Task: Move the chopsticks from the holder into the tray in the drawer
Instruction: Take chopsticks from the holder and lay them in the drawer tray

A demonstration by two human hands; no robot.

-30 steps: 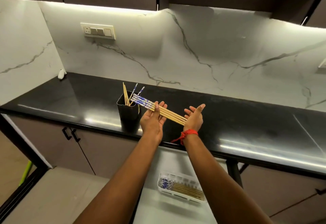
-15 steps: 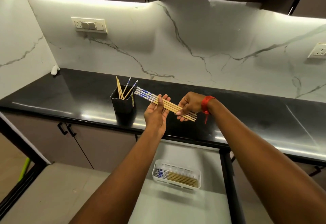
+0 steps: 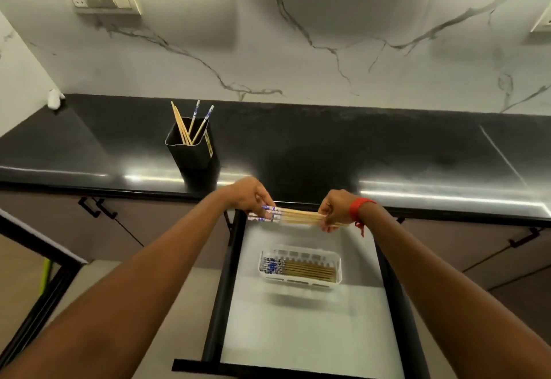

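Two hands share one bundle (image 3: 298,217) of chopsticks: your left hand (image 3: 249,196) pinches the blue-patterned ends, your right hand (image 3: 337,208) pinches the bare tips, both closed on it. Gripping each end keeps the sticks level and side by side, so they should drop in flat rather than fan out. You hold them over the back of the open drawer (image 3: 313,334), apart from the tray (image 3: 299,281) below and already lying along its length. The patterned ends face the same way as those of the chopsticks lying in the tray, which looks deliberate. A few more chopsticks (image 3: 186,125) stand leaning in the holder (image 3: 193,155) on the counter (image 3: 357,152), so the job seems partly done. Lower both hands evenly; let one end dip early and the sticks may catch the tray wall.
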